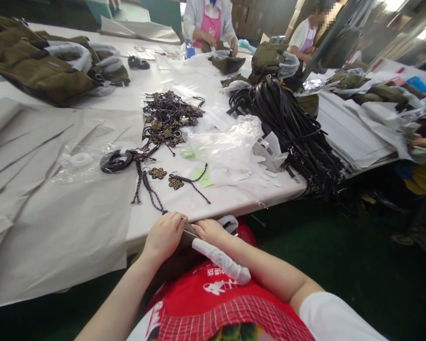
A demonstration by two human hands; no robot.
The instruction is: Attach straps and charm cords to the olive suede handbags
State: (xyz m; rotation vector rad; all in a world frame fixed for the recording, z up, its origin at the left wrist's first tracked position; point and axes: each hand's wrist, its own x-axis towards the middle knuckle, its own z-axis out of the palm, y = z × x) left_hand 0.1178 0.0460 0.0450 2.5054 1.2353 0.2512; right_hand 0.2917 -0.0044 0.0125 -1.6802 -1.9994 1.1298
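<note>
At the table's front edge, my left hand (166, 236) is closed with curled fingers at the zipper (190, 230) of a dark bag in my lap. My right hand (213, 233) grips the other side of the zipper; its fingertips are partly hidden. A bag handle wrapped in white (222, 261) lies across the red apron below my right wrist. Just beyond my left hand ends a braided black cord (153, 192); whether it touches the fingers I cannot tell. Nearby on the table lie a flower-shaped charm (158, 173) and another charm with cord (176, 182).
A heap of corded charms (172, 116), a coiled black strap (116, 161) and clear plastic bags (230, 142) cover the white table. Black straps (287, 128) hang over its right edge. Olive bags (57, 66) lie back left. Two co-workers work across the table; another person's hand shows far right.
</note>
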